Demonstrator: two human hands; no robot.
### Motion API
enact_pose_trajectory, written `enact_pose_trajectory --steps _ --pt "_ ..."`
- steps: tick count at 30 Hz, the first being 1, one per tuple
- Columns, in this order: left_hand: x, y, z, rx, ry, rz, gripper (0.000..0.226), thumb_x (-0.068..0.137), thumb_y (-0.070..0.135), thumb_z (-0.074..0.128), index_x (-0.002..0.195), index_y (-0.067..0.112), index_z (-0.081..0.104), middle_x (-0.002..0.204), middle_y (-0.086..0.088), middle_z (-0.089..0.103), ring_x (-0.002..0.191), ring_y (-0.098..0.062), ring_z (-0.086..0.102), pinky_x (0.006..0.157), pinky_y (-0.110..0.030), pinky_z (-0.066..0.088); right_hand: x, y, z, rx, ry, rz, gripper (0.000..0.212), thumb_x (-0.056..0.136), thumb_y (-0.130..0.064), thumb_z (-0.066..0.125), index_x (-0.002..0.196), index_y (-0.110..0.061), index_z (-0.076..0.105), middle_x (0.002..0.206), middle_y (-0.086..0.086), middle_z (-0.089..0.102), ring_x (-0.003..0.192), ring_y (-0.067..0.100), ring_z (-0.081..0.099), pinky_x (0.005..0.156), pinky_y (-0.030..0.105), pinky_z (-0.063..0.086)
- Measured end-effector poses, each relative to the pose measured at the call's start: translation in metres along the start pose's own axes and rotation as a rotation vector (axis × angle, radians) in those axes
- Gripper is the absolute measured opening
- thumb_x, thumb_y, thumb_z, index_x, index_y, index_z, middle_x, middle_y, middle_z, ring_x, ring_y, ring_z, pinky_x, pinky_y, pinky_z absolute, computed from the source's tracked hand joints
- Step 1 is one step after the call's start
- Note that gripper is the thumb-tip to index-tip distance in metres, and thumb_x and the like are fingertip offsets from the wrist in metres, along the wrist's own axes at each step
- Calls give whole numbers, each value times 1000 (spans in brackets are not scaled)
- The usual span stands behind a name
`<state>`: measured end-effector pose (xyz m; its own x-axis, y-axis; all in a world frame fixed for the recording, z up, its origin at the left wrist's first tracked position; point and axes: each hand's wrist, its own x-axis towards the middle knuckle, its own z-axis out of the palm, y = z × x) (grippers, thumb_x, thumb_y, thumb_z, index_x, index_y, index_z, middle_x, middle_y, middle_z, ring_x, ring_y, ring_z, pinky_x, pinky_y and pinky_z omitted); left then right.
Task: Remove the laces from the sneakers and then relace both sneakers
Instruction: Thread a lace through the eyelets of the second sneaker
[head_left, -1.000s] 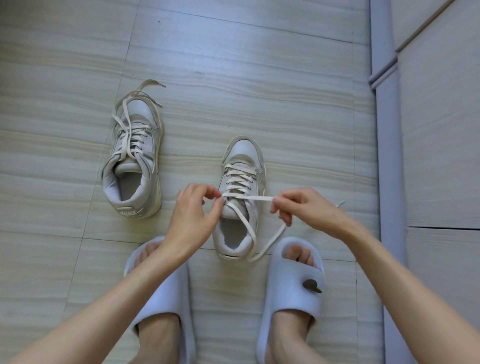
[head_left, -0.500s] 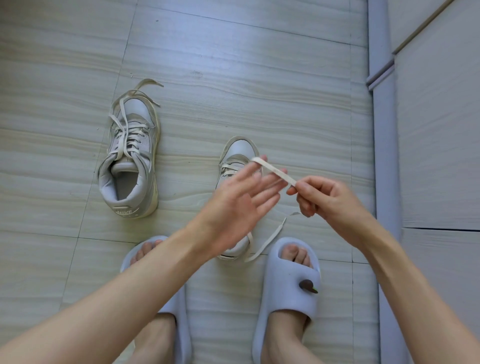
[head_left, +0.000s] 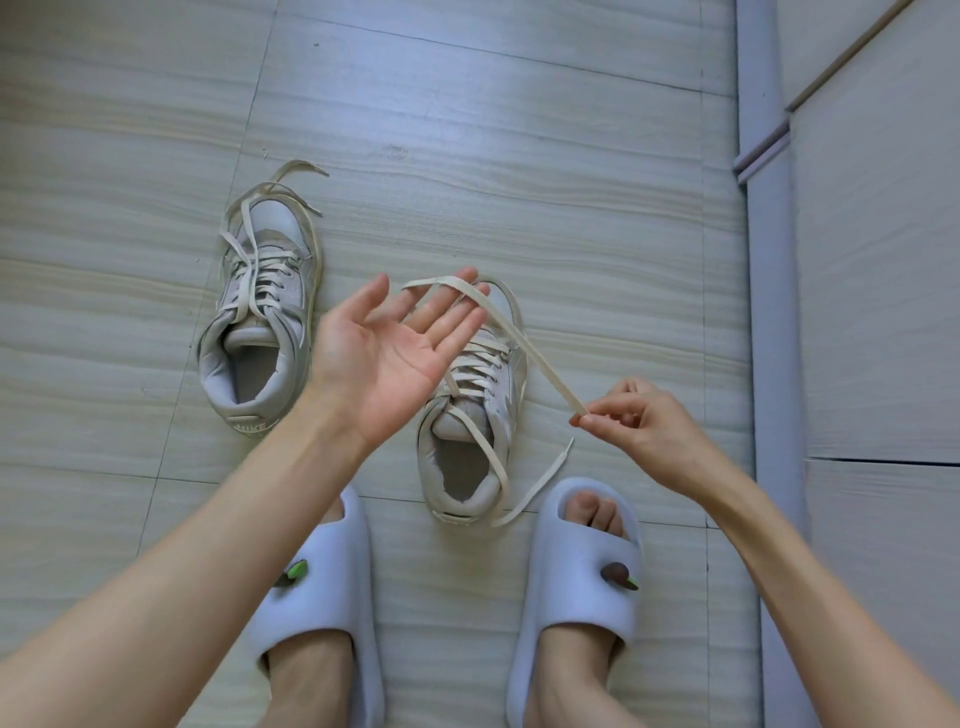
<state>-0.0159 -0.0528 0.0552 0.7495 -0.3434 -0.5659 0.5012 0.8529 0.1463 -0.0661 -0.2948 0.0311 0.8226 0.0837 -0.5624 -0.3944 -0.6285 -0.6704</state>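
Note:
Two grey-white sneakers stand on the floor. The left sneaker (head_left: 262, 317) has its cream lace loosely threaded, with ends trailing past the toe. The right sneaker (head_left: 475, 410) is partly laced. One end of its lace (head_left: 524, 340) runs up over the fingers of my left hand (head_left: 392, 345), which is palm up with straight fingers above the shoe. My right hand (head_left: 641, 423) pinches that lace end between thumb and fingers, to the right of the shoe. The other lace end lies on the floor by the heel.
My feet are in pale blue slippers (head_left: 324, 603) (head_left: 584, 566) just below the sneakers. A grey cabinet (head_left: 878, 260) with a raised edge runs along the right side. The floor (head_left: 467, 156) is pale striped tile.
My left hand let go at the eyelets, rose and turned palm up, with the lace now draped over its fingers. My right hand pulled the lace end out to the right and down.

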Motion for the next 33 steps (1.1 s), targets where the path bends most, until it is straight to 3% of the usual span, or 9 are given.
enact_pose_trajectory --steps 3,7,9,11,14,16,18,24,33 --pt "5 -1 -4 440 183 30 20 95 18 45 101 8 62 112 -13 67 108 -27 62 95 -36 48 2 3 3 14 -11 50 11 87 -24 65 82 -23 74 72 6 60 65 18 49 66 27 41" --pt "7 -25 -21 1271 407 118 20 90 1 49 98 5 67 76 1 68 63 -7 60 55 -14 49 6 -1 8 285 26 68 20 93 -14 56 77 -16 69 61 -1 65 50 6 55 49 14 39" --pt "5 -38 -31 1538 413 150 17 86 9 55 83 15 70 68 5 70 61 -3 61 59 -15 50 8 -4 11 419 21 75 20 94 -15 55 76 -10 64 61 0 67 49 8 56 46 15 39" --pt "2 -47 -36 1793 377 163 14 84 27 63 74 20 71 72 4 72 77 -9 66 74 -25 52 11 -7 18 467 34 83 21 90 -18 60 72 -9 58 56 -1 63 45 8 51 44 15 37" --pt "4 -52 -36 2044 361 169 42 79 54 62 69 15 71 71 -2 69 79 -20 63 73 -34 51 15 -11 29 445 54 89 27 85 -19 67 65 -12 50 47 -5 52 42 7 40 43 15 33" --pt "8 -53 -34 2140 375 124 46 78 60 59 69 17 70 73 -2 69 81 -23 62 70 -34 50 18 -12 35 447 53 94 31 84 -13 67 62 -14 45 46 -4 50 42 8 40 44 16 33" --pt "12 -51 -34 2141 388 76 34 79 54 61 77 22 71 83 0 71 89 -25 62 72 -32 47 21 -13 38 445 61 109 31 84 -6 65 64 -15 43 47 -1 54 42 10 44 44 17 35" --pt "15 -51 -34 2080 424 23 20 82 41 62 93 27 72 99 -1 71 101 -26 61 79 -31 47 26 -14 41 501 -68 177 7 87 0 61 89 -6 58 64 8 69 53 14 65 49 17 48" --pt "18 -50 -38 2025 420 8 16 81 38 65 92 28 71 93 4 70 95 -22 62 77 -30 47 31 -19 48 327 -13 187 14 87 -8 63 74 -14 63 61 0 68 52 8 62 49 15 42"
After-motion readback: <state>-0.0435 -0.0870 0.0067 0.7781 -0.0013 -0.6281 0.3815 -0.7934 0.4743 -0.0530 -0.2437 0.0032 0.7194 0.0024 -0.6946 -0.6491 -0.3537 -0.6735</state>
